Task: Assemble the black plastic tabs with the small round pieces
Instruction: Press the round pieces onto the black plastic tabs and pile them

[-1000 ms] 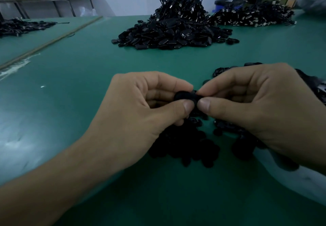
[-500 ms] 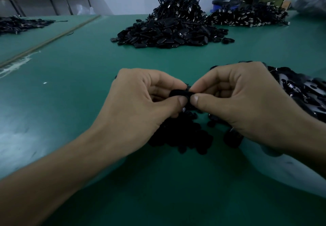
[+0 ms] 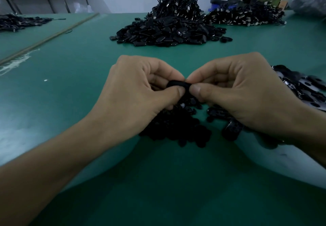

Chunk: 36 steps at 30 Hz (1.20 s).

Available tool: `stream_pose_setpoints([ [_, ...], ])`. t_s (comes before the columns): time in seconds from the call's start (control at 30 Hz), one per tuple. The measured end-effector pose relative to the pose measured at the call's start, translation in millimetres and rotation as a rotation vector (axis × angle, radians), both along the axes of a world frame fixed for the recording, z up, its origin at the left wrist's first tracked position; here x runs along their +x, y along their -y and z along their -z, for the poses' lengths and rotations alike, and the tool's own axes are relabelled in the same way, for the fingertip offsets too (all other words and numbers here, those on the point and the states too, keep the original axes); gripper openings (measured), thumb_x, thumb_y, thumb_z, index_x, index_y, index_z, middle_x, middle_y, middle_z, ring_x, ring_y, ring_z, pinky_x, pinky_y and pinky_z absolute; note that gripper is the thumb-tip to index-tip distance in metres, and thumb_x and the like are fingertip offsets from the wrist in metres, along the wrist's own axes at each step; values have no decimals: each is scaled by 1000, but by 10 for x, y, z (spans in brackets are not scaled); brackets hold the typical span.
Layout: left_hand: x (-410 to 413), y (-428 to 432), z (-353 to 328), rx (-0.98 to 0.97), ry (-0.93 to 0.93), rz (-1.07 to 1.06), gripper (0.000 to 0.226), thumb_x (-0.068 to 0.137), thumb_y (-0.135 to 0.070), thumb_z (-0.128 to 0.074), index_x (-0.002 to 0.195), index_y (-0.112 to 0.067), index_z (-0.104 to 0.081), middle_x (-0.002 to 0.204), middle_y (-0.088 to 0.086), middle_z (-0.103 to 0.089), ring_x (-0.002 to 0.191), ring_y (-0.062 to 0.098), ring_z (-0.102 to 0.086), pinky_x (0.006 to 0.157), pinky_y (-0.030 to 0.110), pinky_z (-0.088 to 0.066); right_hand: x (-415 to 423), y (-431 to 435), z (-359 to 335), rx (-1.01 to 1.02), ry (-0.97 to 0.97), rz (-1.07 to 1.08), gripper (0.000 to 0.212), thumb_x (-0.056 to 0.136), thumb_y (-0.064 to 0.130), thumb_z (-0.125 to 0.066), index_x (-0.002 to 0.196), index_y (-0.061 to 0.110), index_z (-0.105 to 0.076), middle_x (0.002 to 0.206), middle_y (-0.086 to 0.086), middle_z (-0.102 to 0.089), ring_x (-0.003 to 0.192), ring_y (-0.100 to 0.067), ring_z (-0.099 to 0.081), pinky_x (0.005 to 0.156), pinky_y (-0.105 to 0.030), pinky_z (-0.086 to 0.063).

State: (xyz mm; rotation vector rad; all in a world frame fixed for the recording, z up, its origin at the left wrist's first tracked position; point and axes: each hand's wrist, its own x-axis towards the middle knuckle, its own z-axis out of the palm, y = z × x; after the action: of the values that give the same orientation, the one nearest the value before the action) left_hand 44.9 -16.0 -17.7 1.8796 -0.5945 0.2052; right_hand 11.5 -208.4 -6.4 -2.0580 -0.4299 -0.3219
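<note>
Above the near pile [image 3: 176, 128], my left hand [image 3: 141, 91] and right hand [image 3: 234, 91] pinch 1 black tab [image 3: 178, 84]; press squarely, thumbs level, to seat it.

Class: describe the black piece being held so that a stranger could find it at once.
On the green table, find the left hand and right hand meeting at the centre. Pinched between them is one black piece. Unlike the pile below, it is held off the table.
</note>
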Motion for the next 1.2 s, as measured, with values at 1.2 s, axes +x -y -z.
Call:
stream_pose_setpoints([
  [1.2, 182, -178, -45, 147, 244, -328, 26, 91, -43, -68, 72, -26, -70, 59, -8, -67, 45, -2, -52, 47, 8, -39, -62, 146, -21, -168, 163, 83, 6, 84, 33, -72, 86, 31, -67, 78, 13, -70, 52, -11, -68, 45, -17, -50],
])
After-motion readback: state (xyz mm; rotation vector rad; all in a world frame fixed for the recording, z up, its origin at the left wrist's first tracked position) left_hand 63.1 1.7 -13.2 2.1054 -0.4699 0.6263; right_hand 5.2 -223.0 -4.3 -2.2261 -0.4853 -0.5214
